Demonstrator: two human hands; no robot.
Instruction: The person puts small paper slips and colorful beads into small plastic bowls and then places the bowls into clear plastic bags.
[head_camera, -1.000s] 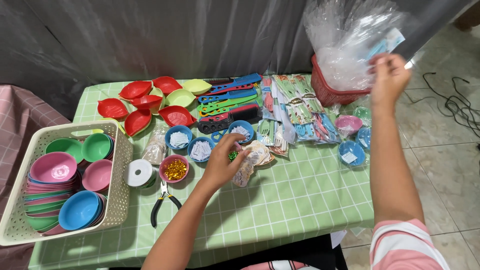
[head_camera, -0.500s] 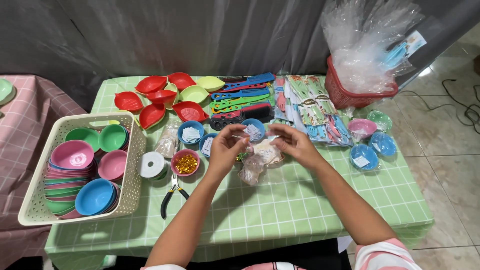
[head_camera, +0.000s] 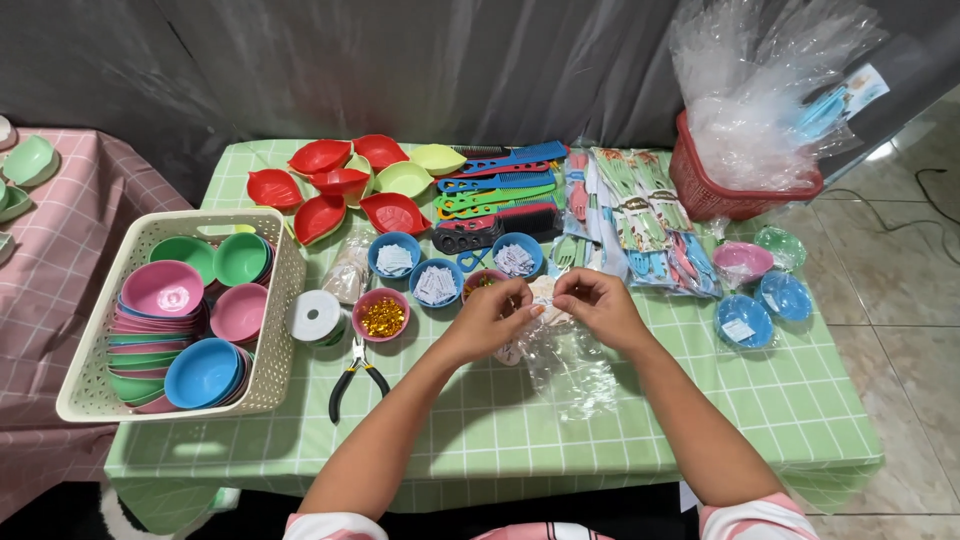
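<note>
Both hands, left (head_camera: 492, 318) and right (head_camera: 598, 305), together, pinching clear plastic bag (head_camera: 568, 362); bag trails toward person.

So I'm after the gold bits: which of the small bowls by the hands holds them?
The pink bowl beside the white tape roll; the blue bowls near it hold white paper slips.

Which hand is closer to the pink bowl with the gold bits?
Left. The left hand is just right of the pink bowl; the right hand is farther right.
</note>
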